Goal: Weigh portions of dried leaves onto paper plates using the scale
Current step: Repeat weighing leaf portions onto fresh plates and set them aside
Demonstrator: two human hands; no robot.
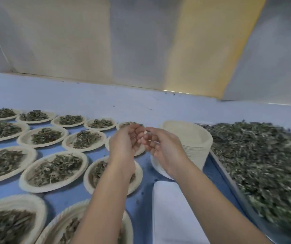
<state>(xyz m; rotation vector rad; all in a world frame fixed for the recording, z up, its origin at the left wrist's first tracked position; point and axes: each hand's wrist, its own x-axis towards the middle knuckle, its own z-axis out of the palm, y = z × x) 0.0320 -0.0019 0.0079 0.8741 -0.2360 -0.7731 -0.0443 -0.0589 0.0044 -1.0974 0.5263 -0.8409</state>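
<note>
Dried leaves: lying heaped at right.
Left hand: curling, centre frame; grip unclear.
Right hand: curling alongside; grip unclear.

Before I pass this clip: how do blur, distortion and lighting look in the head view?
Head view: motion blur smears the loose dried leaves on the right; the filled paper plates on the left are fairly sharp; the left hand and right hand are soft-edged; wide-angle distortion tilts the wall panels; light is soft and even, with a thin glare streak on their lower edge.
</note>
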